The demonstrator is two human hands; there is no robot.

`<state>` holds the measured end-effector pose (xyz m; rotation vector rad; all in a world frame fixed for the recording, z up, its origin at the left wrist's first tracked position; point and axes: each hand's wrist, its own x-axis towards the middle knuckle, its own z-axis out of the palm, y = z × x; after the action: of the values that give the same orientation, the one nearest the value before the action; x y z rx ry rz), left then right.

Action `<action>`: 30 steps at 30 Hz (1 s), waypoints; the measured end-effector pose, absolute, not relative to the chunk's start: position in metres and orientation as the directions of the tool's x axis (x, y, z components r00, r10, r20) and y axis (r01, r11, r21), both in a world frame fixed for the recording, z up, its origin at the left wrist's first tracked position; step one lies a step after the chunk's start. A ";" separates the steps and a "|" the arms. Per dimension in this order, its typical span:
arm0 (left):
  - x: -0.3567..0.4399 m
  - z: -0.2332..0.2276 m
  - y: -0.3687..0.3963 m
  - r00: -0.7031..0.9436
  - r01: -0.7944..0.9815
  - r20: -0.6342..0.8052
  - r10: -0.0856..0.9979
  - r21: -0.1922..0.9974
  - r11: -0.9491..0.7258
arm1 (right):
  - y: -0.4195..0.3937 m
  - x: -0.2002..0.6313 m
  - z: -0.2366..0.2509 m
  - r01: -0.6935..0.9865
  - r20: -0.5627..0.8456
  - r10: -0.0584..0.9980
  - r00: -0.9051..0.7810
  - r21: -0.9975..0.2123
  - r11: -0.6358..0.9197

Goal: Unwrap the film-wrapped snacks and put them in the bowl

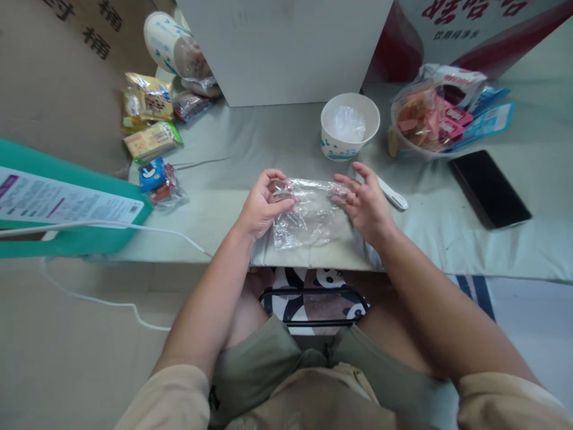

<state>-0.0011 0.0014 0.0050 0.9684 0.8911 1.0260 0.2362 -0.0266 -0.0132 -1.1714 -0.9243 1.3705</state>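
A clear, crinkled plastic bag (308, 224) is spread between my hands over the near edge of the cloth-covered table. My left hand (264, 203) pinches its left side, with the thumb on the face towards me. At the upper right corner, my right hand (367, 203) has its lower fingers on the bag, while other fingers stick up, loosely spread. Just behind the right hand stands a white paper bowl (329, 140) with crumpled clear plastic inside. A white, slim-handled item (394, 194) lies beside that hand, partly hidden by it.
At right are a clear bowl of packaged snacks (418, 149) and a black phone (490, 188). Several snack packets (152, 143) lie at left near a tipped paper cup (161, 39). A green container (98, 206), a white cable (147, 229) and a white box (290, 54) surround the area.
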 end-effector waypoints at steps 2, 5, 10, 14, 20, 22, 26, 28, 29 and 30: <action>-0.003 0.006 0.001 0.281 -0.318 -0.141 0.949 0.920 0.230 | -0.027 0.230 -0.008 -0.217 -0.170 0.984 -0.042 -0.960 -0.175; -0.004 0.007 0.000 0.361 -0.333 -0.183 0.914 0.890 0.310 | -0.028 0.223 0.001 -0.162 -0.180 0.979 -0.099 -0.967 -0.195; 0.003 0.012 -0.005 0.477 -0.110 -0.416 0.775 0.846 0.522 | -0.030 0.220 0.011 -0.132 -0.191 0.979 -0.072 -0.971 -0.200; 0.006 0.018 -0.006 0.408 -0.040 -0.439 0.800 0.867 0.496 | -0.034 0.224 0.013 -0.062 -0.282 0.942 -0.180 -0.953 -0.297; 0.003 0.020 -0.002 0.386 -0.194 -0.341 0.857 0.878 0.437 | -0.033 0.235 0.018 -0.250 -0.179 0.982 -0.059 -0.950 -0.188; 0.001 0.018 0.001 0.386 -0.220 -0.305 0.870 0.886 0.408 | -0.033 0.238 0.022 -0.273 -0.166 0.979 -0.114 -0.943 -0.192; 0.000 0.007 0.004 0.330 -0.110 -0.204 0.922 0.961 0.252 | -0.036 0.238 0.021 -0.126 -0.201 0.970 -0.137 -0.968 -0.218; 0.002 -0.001 0.006 0.277 0.021 -0.119 0.953 0.993 0.118 | -0.037 0.235 0.015 -0.013 -0.213 0.971 -0.106 -0.976 -0.215; 0.003 -0.004 0.006 0.213 0.086 -0.054 0.976 0.996 0.036 | -0.035 0.234 0.011 0.000 -0.198 0.977 -0.074 -0.980 -0.199; 0.004 -0.007 0.007 0.115 0.158 0.037 0.993 0.986 -0.055 | -0.034 0.232 0.007 -0.018 -0.176 0.984 -0.031 -0.984 -0.177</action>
<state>0.0039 0.0069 -0.0073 1.4122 1.2195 1.0785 0.2324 -0.0336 0.0073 -1.3087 -1.1263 1.3708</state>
